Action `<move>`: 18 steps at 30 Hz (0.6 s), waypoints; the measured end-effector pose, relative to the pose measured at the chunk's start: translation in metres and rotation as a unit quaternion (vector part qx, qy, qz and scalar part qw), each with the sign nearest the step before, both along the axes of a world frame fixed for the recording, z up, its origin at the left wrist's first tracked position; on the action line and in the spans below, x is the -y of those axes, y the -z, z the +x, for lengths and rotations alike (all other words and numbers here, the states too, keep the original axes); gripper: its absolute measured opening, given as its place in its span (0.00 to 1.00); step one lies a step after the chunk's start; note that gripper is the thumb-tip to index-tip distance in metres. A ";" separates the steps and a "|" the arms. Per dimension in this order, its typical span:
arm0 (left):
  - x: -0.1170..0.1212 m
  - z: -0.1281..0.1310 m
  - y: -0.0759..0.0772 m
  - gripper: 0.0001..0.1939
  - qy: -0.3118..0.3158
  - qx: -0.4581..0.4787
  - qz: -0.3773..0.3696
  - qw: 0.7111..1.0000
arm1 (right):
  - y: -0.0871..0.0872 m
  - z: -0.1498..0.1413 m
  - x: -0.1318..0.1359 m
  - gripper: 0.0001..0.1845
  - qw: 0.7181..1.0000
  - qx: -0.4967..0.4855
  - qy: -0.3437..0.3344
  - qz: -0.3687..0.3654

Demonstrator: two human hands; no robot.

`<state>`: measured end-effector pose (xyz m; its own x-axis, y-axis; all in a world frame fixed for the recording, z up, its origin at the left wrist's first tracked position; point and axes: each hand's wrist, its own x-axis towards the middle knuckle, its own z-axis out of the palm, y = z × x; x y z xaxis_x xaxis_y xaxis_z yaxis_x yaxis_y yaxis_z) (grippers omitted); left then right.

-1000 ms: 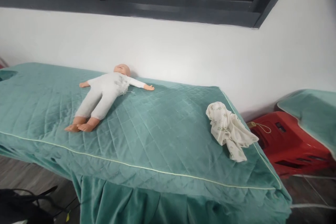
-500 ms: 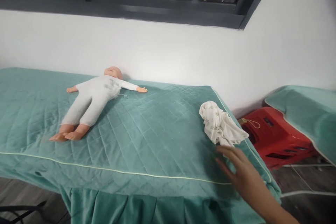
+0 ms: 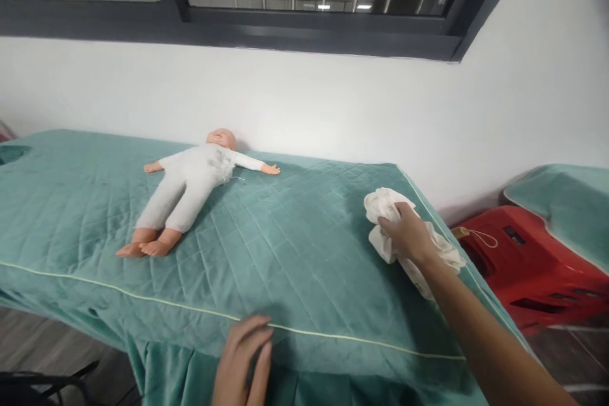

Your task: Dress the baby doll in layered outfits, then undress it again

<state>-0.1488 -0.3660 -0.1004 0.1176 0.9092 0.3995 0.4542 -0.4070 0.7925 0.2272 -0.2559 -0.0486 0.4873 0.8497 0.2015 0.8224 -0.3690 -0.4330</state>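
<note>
A baby doll [image 3: 190,187] in a white suit lies on its back at the far side of a bed covered by a green quilted cover [image 3: 295,247]. A crumpled white patterned cloth [image 3: 385,203] sits near the bed's right end. My right hand [image 3: 404,231] rests on top of this cloth with its fingers curled into it. My left hand [image 3: 245,358] lies at the bed's front edge, fingers stretched out flat on the cover, holding nothing.
A red plastic stool [image 3: 528,260] lies on the floor to the right of the bed. A second green-covered bed [image 3: 561,200] is at the far right. The white wall and a dark window frame [image 3: 285,25] run behind.
My right hand has reached forward from the bed's front edge and closed onto the white cloth. My left hand has come into view at the front edge.
</note>
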 end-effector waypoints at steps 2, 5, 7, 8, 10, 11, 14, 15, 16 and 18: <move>-0.039 0.032 -0.004 0.13 0.047 0.071 -0.079 0.993 | -0.007 -0.032 -0.002 0.20 0.993 -0.035 -0.065 0.090; -0.091 0.072 -0.013 0.23 0.109 0.274 -0.183 0.938 | -0.010 -0.093 0.004 0.18 0.965 -0.069 -0.195 0.160; -0.115 0.084 -0.018 0.29 0.112 0.376 -0.213 0.895 | -0.007 -0.129 0.015 0.18 0.940 -0.104 -0.298 0.132; -0.122 0.085 -0.020 0.31 0.107 0.412 -0.229 0.875 | -0.004 -0.144 0.021 0.18 0.922 -0.126 -0.348 0.110; -0.128 0.081 -0.022 0.32 0.098 0.464 -0.259 0.842 | 0.003 -0.165 0.033 0.19 0.892 -0.171 -0.412 0.073; -0.128 0.078 -0.024 0.32 0.100 0.482 -0.273 0.826 | 0.006 -0.171 0.038 0.20 0.883 -0.193 -0.424 0.061; -0.123 0.072 -0.027 0.33 0.108 0.522 -0.301 0.791 | 0.011 -0.176 0.047 0.21 0.882 -0.277 -0.380 0.029; -0.121 0.071 -0.027 0.32 0.109 0.530 -0.308 0.783 | 0.012 -0.176 0.047 0.20 0.881 -0.310 -0.356 0.020; -0.121 0.071 -0.028 0.32 0.106 0.536 -0.313 0.777 | 0.013 -0.175 0.046 0.20 0.878 -0.341 -0.334 0.013; -0.121 0.072 -0.028 0.31 0.101 0.547 -0.315 0.769 | 0.012 -0.172 0.044 0.19 0.867 -0.393 -0.305 0.011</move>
